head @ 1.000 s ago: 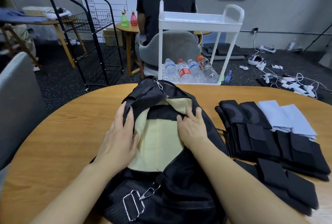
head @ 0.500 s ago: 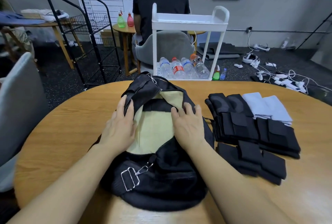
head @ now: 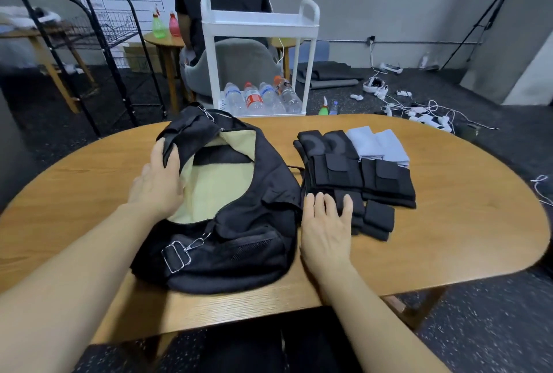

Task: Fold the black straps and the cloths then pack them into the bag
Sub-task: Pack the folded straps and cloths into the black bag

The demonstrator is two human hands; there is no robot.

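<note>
A black bag point(head: 239, 241) with a pale yellow lining lies unzipped on the wooden table point(head: 449, 223). My left hand point(head: 158, 181) grips the bag's left opening edge, thumb curled over the black fabric. My right hand point(head: 326, 223) lies flat with straight fingers on the nearest folded black straps point(head: 374, 217), just right of the bag. Behind them sits a larger stack of folded black straps point(head: 359, 169), and two folded light grey cloths point(head: 377, 145) lie at the back of that stack.
Beyond the table's far edge stands a white cart point(head: 257, 52) holding water bottles. A person in black sits behind it on a grey chair. A black wire rack point(head: 98, 43) stands at the left, and cables lie on the floor at the right.
My right hand left the bag's opening and moved right onto the near folded straps. My left hand stayed on the bag's left edge. The camera pulled back.
</note>
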